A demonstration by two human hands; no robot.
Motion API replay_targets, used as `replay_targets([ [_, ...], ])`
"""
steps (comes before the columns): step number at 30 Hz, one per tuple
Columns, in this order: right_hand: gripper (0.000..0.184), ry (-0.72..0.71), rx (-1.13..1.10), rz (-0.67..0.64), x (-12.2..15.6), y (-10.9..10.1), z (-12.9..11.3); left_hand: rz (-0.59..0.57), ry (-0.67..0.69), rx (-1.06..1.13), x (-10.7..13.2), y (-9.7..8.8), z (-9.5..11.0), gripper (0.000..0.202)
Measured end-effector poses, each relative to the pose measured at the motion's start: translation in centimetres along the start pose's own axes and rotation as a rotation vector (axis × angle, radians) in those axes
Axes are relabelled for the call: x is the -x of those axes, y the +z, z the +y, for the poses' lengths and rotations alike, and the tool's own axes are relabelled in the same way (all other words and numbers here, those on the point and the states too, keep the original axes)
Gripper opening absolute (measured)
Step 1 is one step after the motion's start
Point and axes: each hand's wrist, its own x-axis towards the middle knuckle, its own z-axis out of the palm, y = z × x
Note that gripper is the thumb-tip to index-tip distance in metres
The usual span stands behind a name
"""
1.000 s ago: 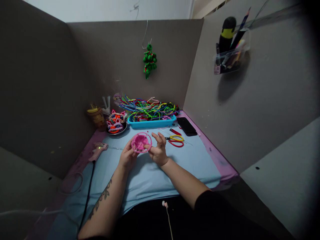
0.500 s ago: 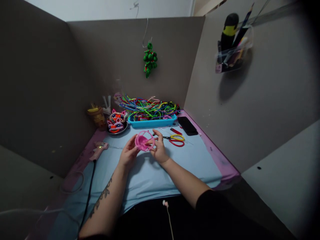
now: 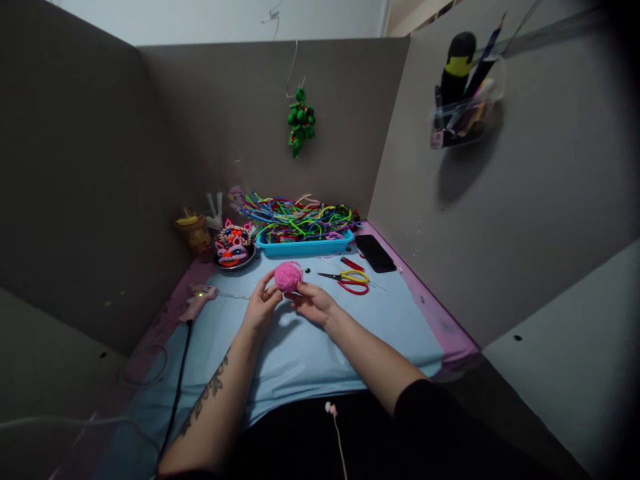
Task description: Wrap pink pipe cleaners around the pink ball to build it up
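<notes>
A pink fuzzy pipe-cleaner piece (image 3: 288,276) is held up above the table, its rounded, closed side facing me. My left hand (image 3: 262,305) grips it at the left edge between thumb and fingers. On the lower right, the thumb of my right hand (image 3: 314,303) presses against the piece, with the other fingers curled beneath it. Just right of the piece lies a small black bead-like dot (image 3: 307,271). Scissors (image 3: 350,277) with yellow and red handles rest farther right, blades toward the piece.
A blue tray (image 3: 305,249) of colourful pipe cleaners stands at the back. Left of it, a bowl (image 3: 236,265) holds fuzzy cat-faced pieces. A lit pink glue gun (image 3: 198,301) trails its cord at left. A black phone (image 3: 376,253) lies right, near the partition (image 3: 500,200).
The pink piece has turned from its open, hollow side to its rounded side. My right hand's fingers have come out of the hollow and moved below it, uncovering the scissor blades.
</notes>
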Motion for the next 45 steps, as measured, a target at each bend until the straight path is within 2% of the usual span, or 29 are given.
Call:
replay_targets([
  [3,0.028,0.042,0.05,0.02,-0.1,-0.2,0.2,0.166,0.034,-0.009,-0.3,0.0,0.2,0.072],
  [5,0.026,0.028,0.108,0.082,-0.3,-0.5,0.1,0.22,0.043,-0.017,-0.5,-0.4,0.5,0.07],
  [10,0.024,-0.174,0.25,0.301,-0.5,-0.9,-0.6,0.216,-0.023,-0.078,-0.7,-1.2,0.9,0.063],
  [14,0.026,-0.227,0.308,0.305,-0.3,-0.5,-0.8,0.159,-0.091,-0.169,-0.4,-0.8,0.7,0.061],
  [18,0.027,-0.2,0.269,0.311,-0.8,-0.6,-0.3,0.187,-0.066,-0.269,-0.6,-0.9,1.2,0.054],
  [23,0.021,-0.068,0.283,0.331,-3.4,-0.8,-0.7,0.249,-0.001,-0.39,-2.4,-1.8,2.3,0.04],
  [27,0.014,0.055,0.431,0.258,-5.6,-0.6,-2.2,0.26,-0.004,-0.525,-4.8,-2.3,3.0,0.042],
  [31,0.015,0.087,0.642,0.217,-5.8,-1.8,-5.1,0.275,-0.027,-0.623,-6.4,-3.5,4.3,0.043],
  [33,0.011,0.05,0.732,0.215,-5.5,-2.8,-6.5,0.245,-0.023,-0.659,-6.7,-3.9,4.9,0.04],
  [36,0.006,-0.054,0.812,0.215,-5.1,-4.2,-7.1,0.036,0.045,-0.712,-6.8,-3.5,4.9,0.051],
  [38,0.012,-0.211,0.895,0.206,-4.8,-5.0,-6.2,-0.101,0.081,-0.793,-6.7,-2.6,4.0,0.067],
  [40,0.017,-0.409,0.983,0.198,-4.5,-5.5,-4.9,-0.192,0.114,-0.827,-6.7,-1.9,2.6,0.085],
  [42,0.018,-0.518,1.019,0.157,-4.1,-5.8,-3.8,-0.211,0.114,-0.781,-6.9,-1.5,1.1,0.091],
  [45,0.018,-0.548,1.051,0.096,-3.6,-5.9,-3.3,-0.251,0.111,-0.773,-7.1,-1.6,-0.4,0.079],
])
